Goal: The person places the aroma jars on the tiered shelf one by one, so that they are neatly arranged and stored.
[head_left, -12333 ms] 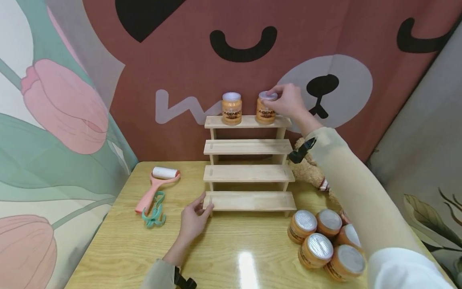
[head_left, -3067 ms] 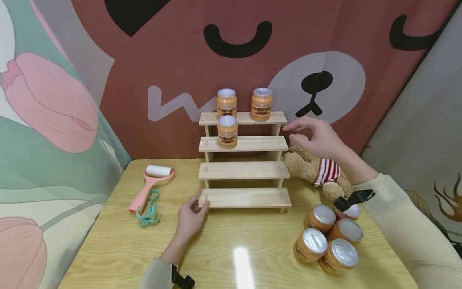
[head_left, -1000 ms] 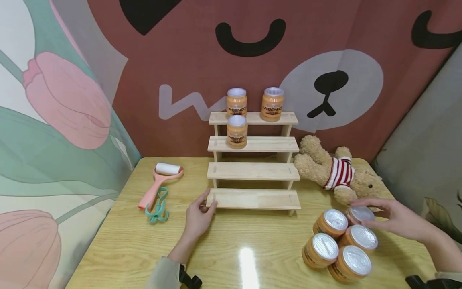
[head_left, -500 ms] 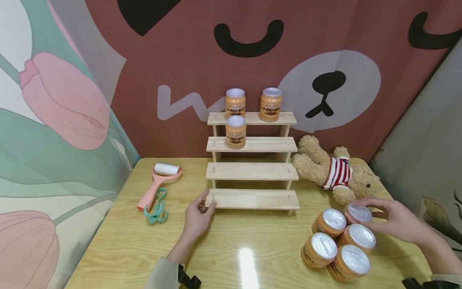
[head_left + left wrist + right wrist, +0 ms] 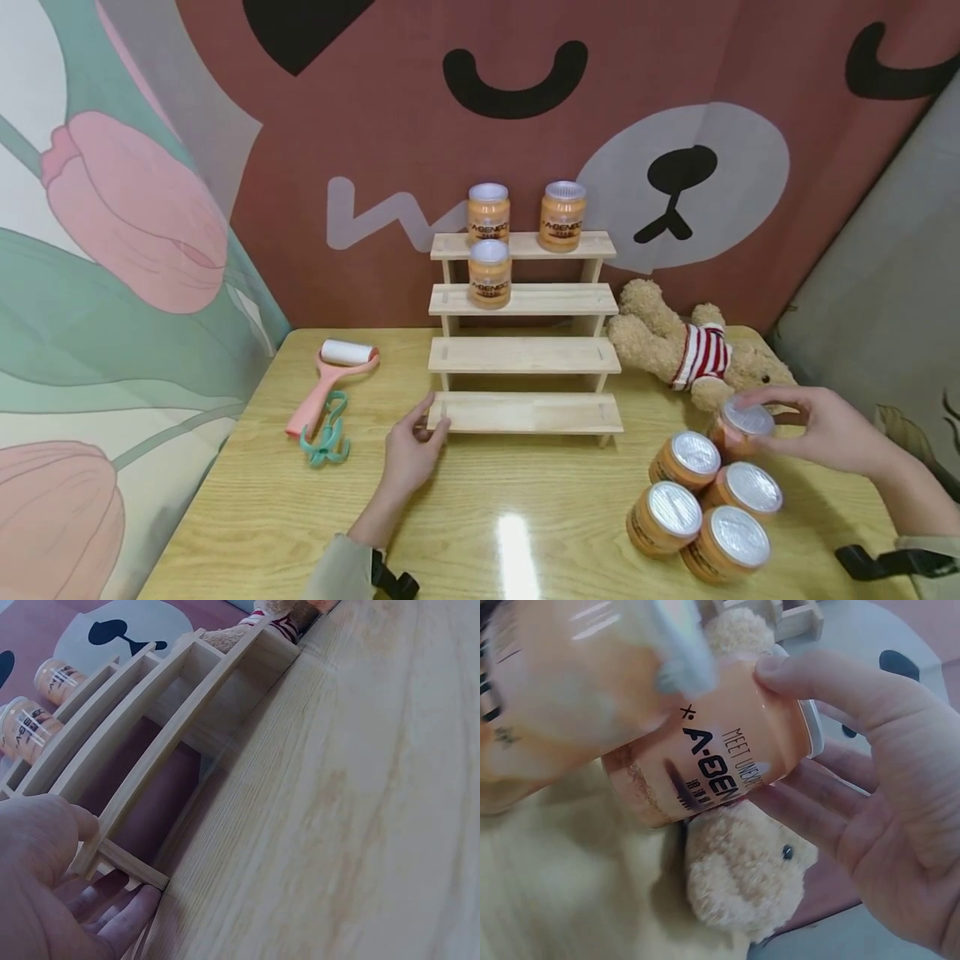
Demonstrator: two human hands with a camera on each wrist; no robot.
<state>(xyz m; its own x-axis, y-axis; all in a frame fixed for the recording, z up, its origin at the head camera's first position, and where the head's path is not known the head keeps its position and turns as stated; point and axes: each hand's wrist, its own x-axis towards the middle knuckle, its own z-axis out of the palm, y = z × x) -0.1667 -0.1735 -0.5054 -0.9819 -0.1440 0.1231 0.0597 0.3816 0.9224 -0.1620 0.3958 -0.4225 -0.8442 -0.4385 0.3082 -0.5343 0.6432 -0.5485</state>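
My right hand (image 5: 825,429) grips an orange jar (image 5: 738,427) with a clear lid near its top, thumb on one side and fingers on the other. The right wrist view shows the "A-BEN" lettering on that jar (image 5: 712,750), tilted in this view. My left hand (image 5: 412,450) holds the left end of the lowest step of a wooden four-tier stand (image 5: 525,412), thumb above and fingers below, as the left wrist view shows. Two jars stand on the top tier, the right one (image 5: 562,218) apart from the left one (image 5: 489,212). Another jar (image 5: 490,275) stands on the second tier at left.
Several more jars (image 5: 663,518) cluster at the table's right front, beside the gripped one. A teddy bear (image 5: 701,354) in a striped shirt lies behind them. A pink lint roller (image 5: 322,383) and a green hook (image 5: 326,433) lie at left. A printed curtain (image 5: 360,292) hangs behind.
My right hand has come from beside the stand to the rear jar and raised it slightly. Since the oldest frame, a jar has been added on the second tier. My left hand keeps its hold.
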